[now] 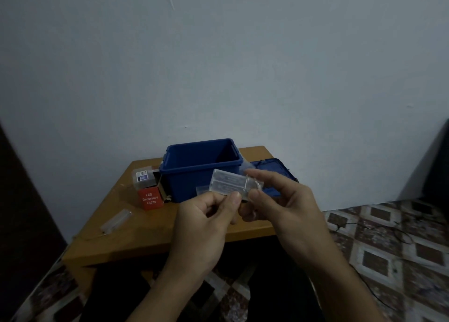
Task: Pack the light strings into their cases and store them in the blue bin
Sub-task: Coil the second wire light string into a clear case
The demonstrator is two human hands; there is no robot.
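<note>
Clear plastic case (227, 185) is held in front of the blue bin (187, 183); its lower edge is pinched by the left hand (204, 227), its right end gripped by the right hand (284, 207)

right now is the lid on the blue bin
No, the blue bin stands open on the table, and its lid lies flat beside it on the right.

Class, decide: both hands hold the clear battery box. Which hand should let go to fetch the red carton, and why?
Left. The red carton stands left of the blue bin, on the left hand's side; the right hand, gripping the clear battery box, would probably have to reach across.
</note>
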